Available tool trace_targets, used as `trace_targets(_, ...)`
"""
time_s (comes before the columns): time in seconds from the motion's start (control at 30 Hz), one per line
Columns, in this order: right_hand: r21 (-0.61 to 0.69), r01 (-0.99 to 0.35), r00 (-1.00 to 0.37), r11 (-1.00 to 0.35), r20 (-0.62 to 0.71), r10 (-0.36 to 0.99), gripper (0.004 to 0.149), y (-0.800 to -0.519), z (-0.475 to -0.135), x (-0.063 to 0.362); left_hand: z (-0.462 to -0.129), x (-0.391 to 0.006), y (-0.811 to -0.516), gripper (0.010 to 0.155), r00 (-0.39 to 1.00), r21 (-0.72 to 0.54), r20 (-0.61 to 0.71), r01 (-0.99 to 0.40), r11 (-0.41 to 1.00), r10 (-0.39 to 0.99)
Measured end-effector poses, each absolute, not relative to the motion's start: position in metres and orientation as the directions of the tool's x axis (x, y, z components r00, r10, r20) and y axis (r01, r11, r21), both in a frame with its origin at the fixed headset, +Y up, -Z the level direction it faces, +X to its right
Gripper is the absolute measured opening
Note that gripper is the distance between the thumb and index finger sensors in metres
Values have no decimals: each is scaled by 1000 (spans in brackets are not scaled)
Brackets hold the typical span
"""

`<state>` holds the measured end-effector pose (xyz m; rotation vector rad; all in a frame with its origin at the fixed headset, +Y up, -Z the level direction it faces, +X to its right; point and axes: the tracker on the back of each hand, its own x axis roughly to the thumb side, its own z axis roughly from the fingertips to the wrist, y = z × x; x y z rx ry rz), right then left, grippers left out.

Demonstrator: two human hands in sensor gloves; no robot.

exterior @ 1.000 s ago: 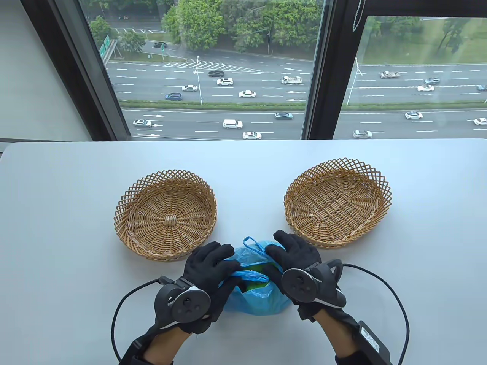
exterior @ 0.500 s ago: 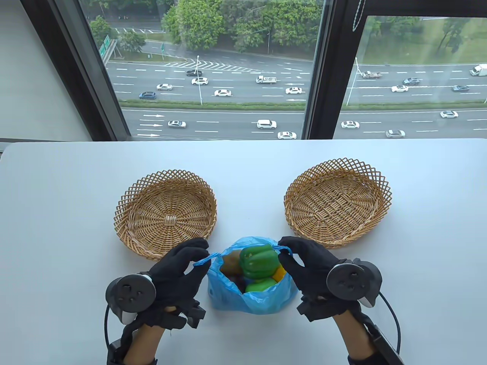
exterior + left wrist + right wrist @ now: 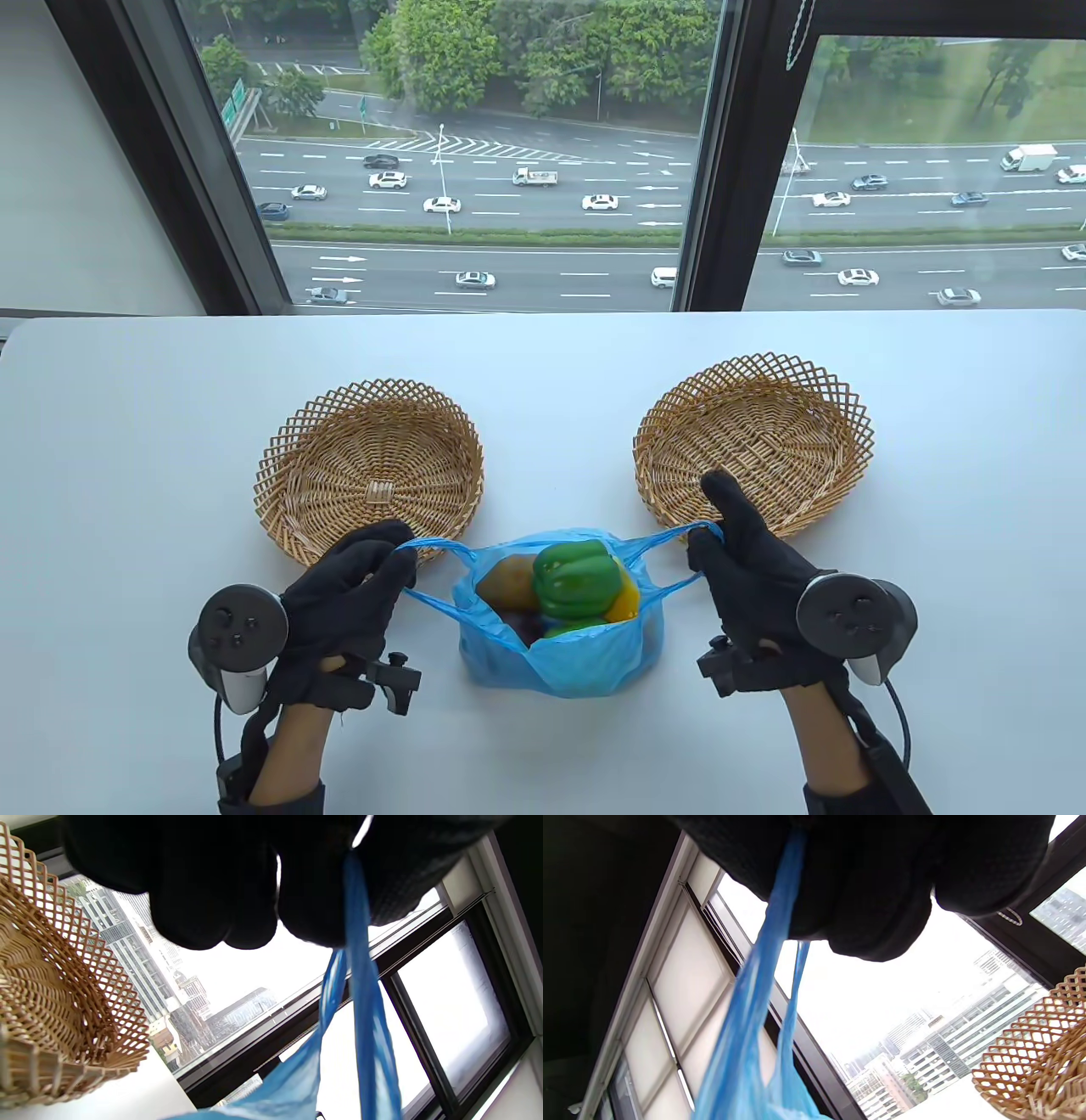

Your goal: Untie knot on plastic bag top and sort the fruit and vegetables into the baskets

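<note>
A blue plastic bag (image 3: 560,658) stands open on the table between my hands. Inside it show a green bell pepper (image 3: 573,581), a brown potato-like piece (image 3: 505,584) and something yellow (image 3: 628,601). My left hand (image 3: 361,573) grips the bag's left handle loop (image 3: 360,984), pulled out to the left. My right hand (image 3: 734,548) pinches the right handle loop (image 3: 772,955), stretched to the right, index finger pointing up over the right basket's rim. Two empty wicker baskets stand behind: the left basket (image 3: 371,475) and the right basket (image 3: 753,450).
The white table (image 3: 127,441) runs back to a window sill. Glove cables trail from both wrists near the front edge. The left basket's rim (image 3: 63,993) is close beside my left hand, and the right basket's rim (image 3: 1039,1052) is close beside my right hand.
The bag's top has come apart from a bunched state. Both hands moved outward, each pulling a handle loop sideways, and the mouth opened to show the produce.
</note>
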<state>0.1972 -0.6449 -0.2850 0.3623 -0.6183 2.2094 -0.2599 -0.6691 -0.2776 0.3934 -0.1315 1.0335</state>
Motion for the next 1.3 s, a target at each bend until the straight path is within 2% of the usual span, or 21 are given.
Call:
trace_targets(0.1, -319, -647, -756, -692, 380, 532, 58, -647, -290, 205, -278, -262, -670, 39, 690, 355, 205, -713, 604, 694)
trace_targets(0.2, -293, -545, -830, -786, 320, 456, 55, -653, -296, 208, -279, -259, -673, 39, 796, 374, 118, -590, 716, 594)
trace_targets(0.3, -233, -403, -903, -885, 256, 344, 55, -661, -302, 206, -282, -258, -679, 39, 849, 348, 34, -505, 790, 527)
trace_targets(0.4, -188, -317, -934, -929, 232, 272, 56, -667, -306, 201, -286, -257, -683, 40, 872, 307, -22, -459, 833, 489)
trace_targets(0.47, -114, -276, -943, -954, 223, 246, 56, -671, -308, 196, -288, -257, -687, 40, 890, 244, -52, -428, 870, 452)
trace_targets(0.57, -59, -310, -930, -949, 228, 290, 57, -672, -310, 197, -288, -256, -687, 42, 873, 242, -13, -470, 849, 487)
trace_targets(0.67, 4, -431, -869, -902, 267, 416, 62, -666, -307, 204, -287, -256, -684, 55, 794, 225, 93, -604, 764, 600)
trace_targets(0.73, -2, -519, -816, -855, 299, 494, 68, -659, -303, 209, -286, -255, -682, 60, 736, 206, 161, -676, 707, 657)
trace_targets(0.8, -3, -589, -761, -808, 339, 554, 74, -649, -297, 210, -282, -253, -677, 63, 715, 226, 212, -699, 679, 666)
trace_targets(0.93, -111, -579, -771, -808, 396, 498, 77, -630, -280, 204, -271, -247, -664, 67, 747, 353, 322, -664, 659, 581)
trace_targets(1.03, -232, -563, -793, -793, 421, 440, 74, -618, -267, 197, -258, -237, -654, 68, 773, 480, 405, -634, 606, 487)
trace_targets(1.13, -401, -586, -794, -704, 457, 400, 72, -609, -249, 185, -244, -220, -644, 65, 836, 609, 447, -545, 576, 318)
trace_targets(1.2, -540, -554, -819, -633, 488, 301, 65, -605, -237, 169, -236, -206, -641, 61, 873, 672, 434, -477, 566, 221)
trace_targets(1.3, -578, -421, -861, -699, 497, 108, 52, -608, -226, 137, -229, -182, -639, 56, 904, 713, 421, -384, 586, 79)
